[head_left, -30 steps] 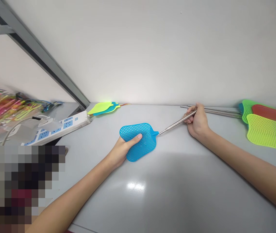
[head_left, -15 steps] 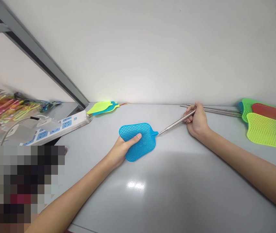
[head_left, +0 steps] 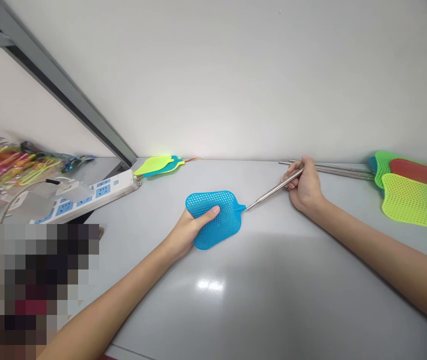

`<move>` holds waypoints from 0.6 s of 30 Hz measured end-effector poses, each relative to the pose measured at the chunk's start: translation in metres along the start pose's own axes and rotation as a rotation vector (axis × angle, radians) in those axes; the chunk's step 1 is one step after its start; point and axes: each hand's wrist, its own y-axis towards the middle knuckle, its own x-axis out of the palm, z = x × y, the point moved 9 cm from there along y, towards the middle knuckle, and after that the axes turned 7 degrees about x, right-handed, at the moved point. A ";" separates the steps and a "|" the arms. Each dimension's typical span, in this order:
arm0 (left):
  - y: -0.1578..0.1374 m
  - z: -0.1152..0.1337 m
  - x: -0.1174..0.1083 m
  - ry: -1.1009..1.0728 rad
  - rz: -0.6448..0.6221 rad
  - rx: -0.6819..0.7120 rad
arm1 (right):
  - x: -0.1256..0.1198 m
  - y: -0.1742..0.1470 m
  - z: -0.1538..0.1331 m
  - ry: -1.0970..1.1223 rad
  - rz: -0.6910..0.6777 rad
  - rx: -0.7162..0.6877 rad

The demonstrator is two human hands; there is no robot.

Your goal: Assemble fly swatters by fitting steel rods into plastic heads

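Note:
A blue fly swatter (head_left: 223,227) with a metal telescopic handle is held between both hands, just above the grey table (head_left: 273,290). My left hand (head_left: 192,230) is closed on its perforated blue head, thumb on top and the other fingers hidden underneath. My right hand (head_left: 306,186) wraps round the far end of the metal rod, at the right. Behind that hand, several metal rods lie along the wall, running to the pile with a yellow-green swatter (head_left: 410,202), a red swatter (head_left: 419,170) and a green swatter (head_left: 382,162).
Yellow and blue swatter heads (head_left: 156,165) lie against the wall at the back left. A white power strip (head_left: 123,182) with a plugged-in cable sits left of them. Colourful plastic-wrapped items (head_left: 6,167) are piled at the far left, beneath a grey metal frame (head_left: 66,95).
Almost nothing differs. Both hands keep their hold on the blue swatter, and the view has shifted only very slightly.

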 end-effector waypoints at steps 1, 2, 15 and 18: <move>0.000 -0.001 0.000 0.003 -0.003 -0.004 | 0.000 0.000 0.000 -0.003 0.000 -0.001; 0.000 -0.001 0.000 0.007 -0.007 -0.008 | 0.000 0.000 0.000 -0.007 0.001 -0.003; 0.000 -0.003 0.001 0.018 -0.024 -0.015 | 0.000 0.000 -0.001 -0.027 0.007 -0.028; 0.000 -0.003 0.001 0.020 -0.020 -0.012 | -0.001 0.000 -0.001 -0.033 0.008 -0.034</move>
